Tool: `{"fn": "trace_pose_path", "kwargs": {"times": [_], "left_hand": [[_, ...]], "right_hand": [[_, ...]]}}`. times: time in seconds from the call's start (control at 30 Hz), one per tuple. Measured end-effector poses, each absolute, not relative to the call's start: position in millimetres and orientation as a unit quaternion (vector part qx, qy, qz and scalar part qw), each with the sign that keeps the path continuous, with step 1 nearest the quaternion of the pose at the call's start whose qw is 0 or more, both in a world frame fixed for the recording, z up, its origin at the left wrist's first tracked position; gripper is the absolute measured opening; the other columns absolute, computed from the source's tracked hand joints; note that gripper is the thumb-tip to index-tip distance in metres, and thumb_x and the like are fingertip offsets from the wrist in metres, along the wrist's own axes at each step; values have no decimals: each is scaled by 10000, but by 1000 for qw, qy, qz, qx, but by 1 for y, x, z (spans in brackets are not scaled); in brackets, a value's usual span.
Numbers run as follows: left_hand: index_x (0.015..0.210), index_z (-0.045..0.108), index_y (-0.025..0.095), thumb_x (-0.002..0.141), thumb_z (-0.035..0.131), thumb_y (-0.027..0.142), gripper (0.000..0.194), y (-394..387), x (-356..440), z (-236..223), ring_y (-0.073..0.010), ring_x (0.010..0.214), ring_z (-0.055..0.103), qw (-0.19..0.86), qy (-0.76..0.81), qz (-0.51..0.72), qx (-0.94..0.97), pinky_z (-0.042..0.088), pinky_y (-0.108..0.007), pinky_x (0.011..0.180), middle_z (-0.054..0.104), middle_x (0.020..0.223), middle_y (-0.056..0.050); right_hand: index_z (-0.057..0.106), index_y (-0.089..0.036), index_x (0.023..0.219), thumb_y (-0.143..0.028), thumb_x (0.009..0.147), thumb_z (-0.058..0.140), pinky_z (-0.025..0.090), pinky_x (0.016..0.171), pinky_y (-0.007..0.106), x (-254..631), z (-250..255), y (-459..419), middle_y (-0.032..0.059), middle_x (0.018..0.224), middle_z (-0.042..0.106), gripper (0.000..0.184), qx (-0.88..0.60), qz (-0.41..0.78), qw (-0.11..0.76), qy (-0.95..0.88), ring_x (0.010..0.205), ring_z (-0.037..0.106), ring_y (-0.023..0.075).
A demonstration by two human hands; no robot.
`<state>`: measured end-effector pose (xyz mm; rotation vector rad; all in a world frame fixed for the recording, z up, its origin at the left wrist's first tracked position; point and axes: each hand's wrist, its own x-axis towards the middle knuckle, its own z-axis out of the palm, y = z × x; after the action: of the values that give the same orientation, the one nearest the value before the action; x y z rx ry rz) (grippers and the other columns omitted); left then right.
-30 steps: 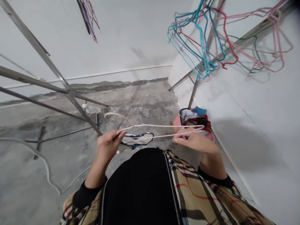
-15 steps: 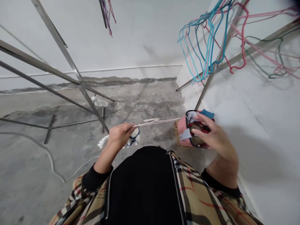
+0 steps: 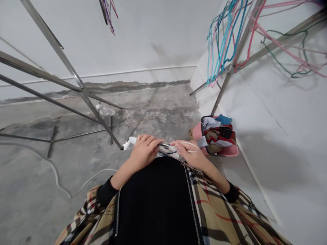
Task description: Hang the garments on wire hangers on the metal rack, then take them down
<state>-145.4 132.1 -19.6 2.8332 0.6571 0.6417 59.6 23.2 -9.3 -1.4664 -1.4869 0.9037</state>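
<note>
Pale hanger [image 3: 187, 142], lower-centre frame: right hand [image 3: 195, 157] is pinching it, can't tell left hand's [image 3: 143, 151] grip. Slack pinch could drop it, imo.

left hand [image 3: 146, 148]: back up, fingers bent together, pointing inward | right hand [image 3: 190, 153]: fingers curled in a pinch, pointing inward | fingertips: near each other, apart | left forearm [image 3: 124, 175], right forearm [image 3: 217, 177]: angled inward, converging before the torso [image 3: 153, 204]
</note>
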Motion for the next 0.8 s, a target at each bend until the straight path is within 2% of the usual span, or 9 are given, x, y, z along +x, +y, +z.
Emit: {"fn": "trace_pose_path", "kwargs": {"times": [0.07,0.13,0.23,0.3,0.37,0.5,0.6,0.7,0.8], "left_hand": [[1092,648,266,870,583,188,244,132,-144,-22,-235,1038,592,46,238,283,928,402,-397,912,702,1009,-61],[1015,654,272,817,663,198,211,131,-142,-26,-263,1124,544,3,282,391,876,379,-426,953,673,1074,-69],[958,608,242,744,762,253,264,132,-137,-31,-228,953,576,-7,303,500,811,420,-376,862,645,946,-62],[983,566,226,729,780,292,339,133,-132,-35,-199,829,576,29,289,494,819,439,-339,783,623,859,-42],[994,542,214,737,770,317,359,136,-127,-38,-197,800,575,49,296,476,827,447,-331,752,620,853,-46],[930,550,207,817,654,239,157,141,-120,-42,-198,822,586,47,337,480,809,456,-334,773,633,868,-62],[901,554,204,864,562,218,40,140,-121,-45,-180,843,604,156,349,480,790,472,-313,787,630,861,-52],[922,517,210,891,514,269,66,138,-124,-44,-124,669,579,306,379,463,741,464,-241,651,592,761,1],[974,514,215,831,589,304,184,142,-128,-38,-94,503,488,317,436,419,730,391,-200,530,531,621,62]], "right_hand": [[731,-193,1041,-448,956,450,384,500,225,64,-10,19,-2,600,562,389,-596,368,441,-561,521,464,104],[730,-188,1044,-456,949,462,352,472,221,67,-10,17,-11,569,513,391,-603,369,465,-533,504,435,99],[732,-184,1044,-458,948,465,368,472,222,66,-6,15,-13,552,508,394,-604,356,492,-516,490,444,98],[734,-185,1032,-447,948,469,400,488,228,64,-1,15,-6,559,544,383,-607,330,501,-521,489,477,101],[735,-194,1025,-420,950,472,434,511,230,61,4,15,1,582,589,354,-614,301,493,-537,504,526,107],[737,-224,1021,-361,959,460,464,525,223,57,10,16,-6,579,621,315,-629,247,468,-570,529,590,117],[740,-232,1020,-360,961,456,494,550,234,60,7,17,4,616,672,317,-639,206,456,-584,541,614,126],[739,-244,1026,-367,954,475,535,626,256,67,1,18,33,819,754,301,-643,175,436,-605,642,674,147],[737,-240,1019,-349,943,507,554,712,271,71,-3,18,43,937,764,265,-633,152,432,-624,776,713,174]]}}
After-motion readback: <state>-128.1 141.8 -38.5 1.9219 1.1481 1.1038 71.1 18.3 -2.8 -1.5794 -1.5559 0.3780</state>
